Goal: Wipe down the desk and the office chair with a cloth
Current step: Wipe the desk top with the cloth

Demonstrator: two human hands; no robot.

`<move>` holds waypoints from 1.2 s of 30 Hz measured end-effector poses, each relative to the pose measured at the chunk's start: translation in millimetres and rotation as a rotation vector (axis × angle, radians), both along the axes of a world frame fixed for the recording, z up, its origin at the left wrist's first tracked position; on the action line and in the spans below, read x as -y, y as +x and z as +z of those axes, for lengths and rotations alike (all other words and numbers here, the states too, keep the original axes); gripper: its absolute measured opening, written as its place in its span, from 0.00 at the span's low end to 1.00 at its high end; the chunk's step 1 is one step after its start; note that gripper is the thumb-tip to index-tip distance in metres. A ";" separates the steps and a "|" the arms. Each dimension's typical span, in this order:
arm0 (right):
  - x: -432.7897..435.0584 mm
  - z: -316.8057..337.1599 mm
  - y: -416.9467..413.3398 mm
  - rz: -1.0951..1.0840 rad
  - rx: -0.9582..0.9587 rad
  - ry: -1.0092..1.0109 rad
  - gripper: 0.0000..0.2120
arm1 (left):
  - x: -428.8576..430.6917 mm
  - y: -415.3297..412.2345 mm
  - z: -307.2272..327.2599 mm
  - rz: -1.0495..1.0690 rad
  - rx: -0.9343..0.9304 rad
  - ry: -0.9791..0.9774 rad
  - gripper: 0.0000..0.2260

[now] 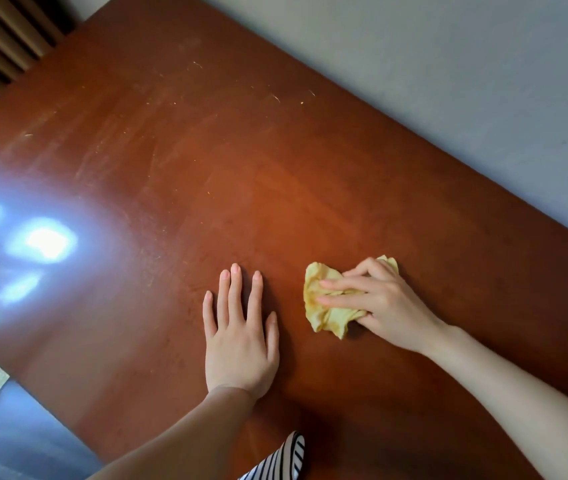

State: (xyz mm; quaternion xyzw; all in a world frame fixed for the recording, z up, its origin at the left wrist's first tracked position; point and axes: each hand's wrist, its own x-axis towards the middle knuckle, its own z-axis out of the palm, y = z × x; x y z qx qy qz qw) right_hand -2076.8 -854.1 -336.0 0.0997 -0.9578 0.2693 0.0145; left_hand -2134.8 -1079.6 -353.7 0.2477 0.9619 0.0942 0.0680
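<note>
Now right hand [378, 304] holds crumpled cloth [326, 318] on desk [275, 150], left hand [241, 344] flat.

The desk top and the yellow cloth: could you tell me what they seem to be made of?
Desk top: likely wood or wood veneer, reddish-brown with a glossy varnish; it shows faint grain, fine scratches and bright reflected light. Yellow cloth: soft, thin fabric, fibre unclear; it bunches into limp folds under the right hand.

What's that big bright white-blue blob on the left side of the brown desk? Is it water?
Head view: it looks like glare, light bouncing off the shiny desk, probably not water, and it washes out the wood there; head view: the yellow cloth under the right hand shows sharp and clear, away from that bright patch.
</note>
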 end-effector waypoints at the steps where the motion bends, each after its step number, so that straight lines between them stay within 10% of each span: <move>1: -9.0 -0.1 3.5 -0.018 0.006 -0.004 0.27 | 0.5 -0.1 0.0 0.002 0.000 0.000 0.25; 22: -99.8 -6.6 -147.8 -1.122 -0.029 0.157 0.15 | -1.6 1.3 -0.9 0.004 0.006 0.002 0.26; 36: 29.9 -6.4 -52.4 -0.502 -0.105 -0.006 0.20 | -2.4 -0.6 0.5 0.014 0.031 -0.012 0.26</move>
